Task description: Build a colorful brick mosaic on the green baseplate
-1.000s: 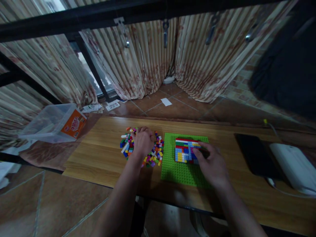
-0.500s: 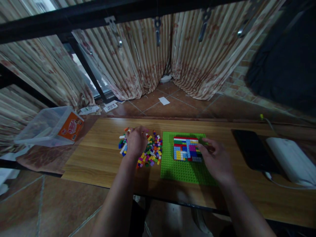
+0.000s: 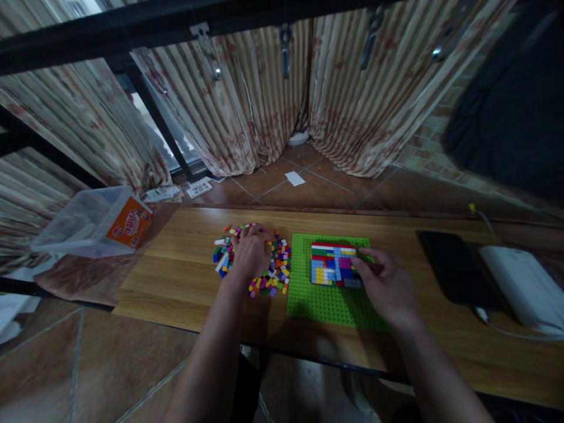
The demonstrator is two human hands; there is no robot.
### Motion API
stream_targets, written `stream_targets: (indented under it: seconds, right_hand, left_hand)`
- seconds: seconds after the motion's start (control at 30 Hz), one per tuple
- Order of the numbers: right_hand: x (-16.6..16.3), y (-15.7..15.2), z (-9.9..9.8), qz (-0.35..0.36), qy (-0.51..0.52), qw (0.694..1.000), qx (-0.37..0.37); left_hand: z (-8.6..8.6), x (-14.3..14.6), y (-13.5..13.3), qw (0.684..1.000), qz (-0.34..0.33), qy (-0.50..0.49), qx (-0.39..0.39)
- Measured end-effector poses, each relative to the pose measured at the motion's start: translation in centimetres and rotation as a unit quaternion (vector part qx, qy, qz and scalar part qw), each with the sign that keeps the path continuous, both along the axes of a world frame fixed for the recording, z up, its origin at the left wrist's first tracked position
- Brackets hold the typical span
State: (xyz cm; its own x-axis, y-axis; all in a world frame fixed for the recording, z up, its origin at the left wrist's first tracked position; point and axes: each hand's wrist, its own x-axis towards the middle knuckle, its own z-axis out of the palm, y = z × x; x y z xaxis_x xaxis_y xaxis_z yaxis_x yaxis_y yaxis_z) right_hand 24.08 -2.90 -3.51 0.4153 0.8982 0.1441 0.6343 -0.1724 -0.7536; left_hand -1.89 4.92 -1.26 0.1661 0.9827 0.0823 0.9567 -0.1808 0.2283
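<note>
My left hand (image 3: pixel 252 252) is over the middle of a loose pile of small coloured toy bricks (image 3: pixel 282 261). Its fingers are apart and reach down among the bricks; no brick shows in its grasp. On the green baseplate (image 3: pixel 304 302) sits a flat block of joined multicoloured bricks (image 3: pixel 335 267), with red and white rows along its far edge. My right hand (image 3: pixel 385 282) is at the right edge of this block, thumb and fingertips bent together and touching or close to it. Whatever lies between those fingertips is too small to make out.
A black phone (image 3: pixel 456 267) with a white cable lies on the wooden table (image 3: pixel 176 276), beside a white power bank (image 3: pixel 522 285). Off the table's left end stands a clear plastic box (image 3: pixel 88 229) with an orange label. Curtains (image 3: pixel 259 106) hang beyond.
My left hand has shifted slightly right across the brick pile, and its fingers have spread. My right hand has stayed at the block's edge. The view has tilted a little.
</note>
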Motion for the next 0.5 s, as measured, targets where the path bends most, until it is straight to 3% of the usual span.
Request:
stream_targets:
  seconds: [0.37, 0.5]
  right_hand:
    - [0.23, 0.03, 0.01, -0.005, 0.025, 1.000, -0.002]
    - [0.51, 0.01, 0.38, -0.026, 0.020, 0.999, 0.015]
  left_hand:
    - [-0.05, -0.22, 0.48, 0.999, 0.017, -0.039, 0.032]
    - [0.60, -0.40, 0.46, 0.987, -0.015, -0.141, 0.076]
